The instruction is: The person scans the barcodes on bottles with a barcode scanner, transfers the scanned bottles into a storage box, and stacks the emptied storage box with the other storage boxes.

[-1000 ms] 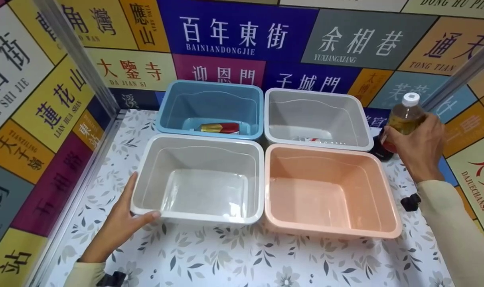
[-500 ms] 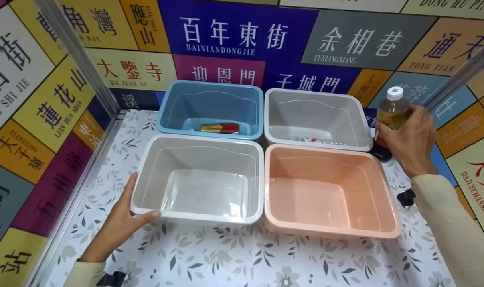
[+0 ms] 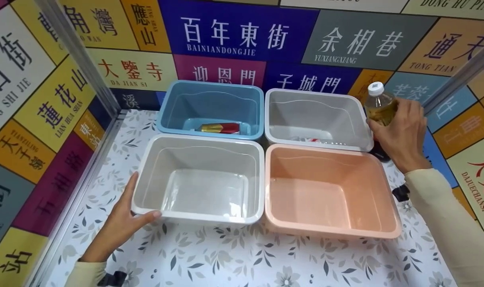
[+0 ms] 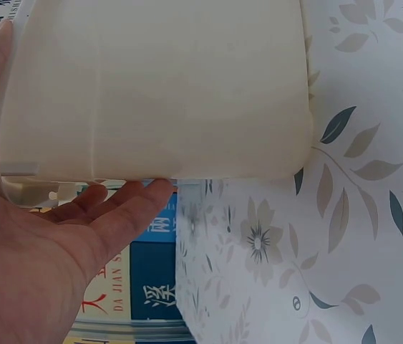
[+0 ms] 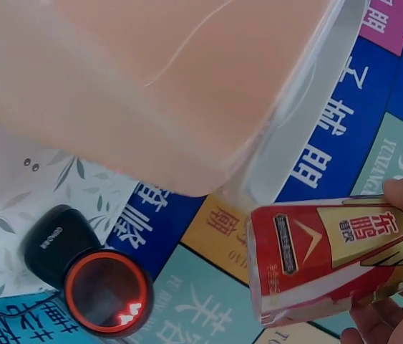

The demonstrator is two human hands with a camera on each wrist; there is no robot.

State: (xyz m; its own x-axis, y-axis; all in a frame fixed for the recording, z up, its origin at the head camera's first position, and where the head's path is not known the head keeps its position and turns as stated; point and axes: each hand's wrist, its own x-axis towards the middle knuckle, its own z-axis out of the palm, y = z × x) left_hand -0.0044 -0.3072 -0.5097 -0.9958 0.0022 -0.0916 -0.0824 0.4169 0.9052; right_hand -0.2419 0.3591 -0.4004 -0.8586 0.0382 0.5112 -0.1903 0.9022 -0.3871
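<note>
My right hand (image 3: 403, 135) grips a clear drink bottle (image 3: 379, 107) with a white cap and amber liquid. It is upright at the right side of the back grey bin (image 3: 321, 109). In the right wrist view its red and gold label (image 5: 308, 251) faces the camera, with thumb and fingers around it. My left hand (image 3: 120, 217) rests at the front left corner of the white bin (image 3: 202, 218). Its thumb lies on the front rim and its extended fingers touch the bin's side (image 4: 165, 93).
A peach bin (image 3: 333, 231) and a blue bin (image 3: 210, 105) complete the block of bins. Inside the blue one lies a red and gold packaged item (image 3: 221, 127). A partly hidden red and white item (image 3: 311, 139) is in the grey bin. A dark round device (image 5: 90, 276) stands at the right.
My right hand has moved left with the bottle, toward the grey bin's right rim. The left hand and the bins have kept their places.
</note>
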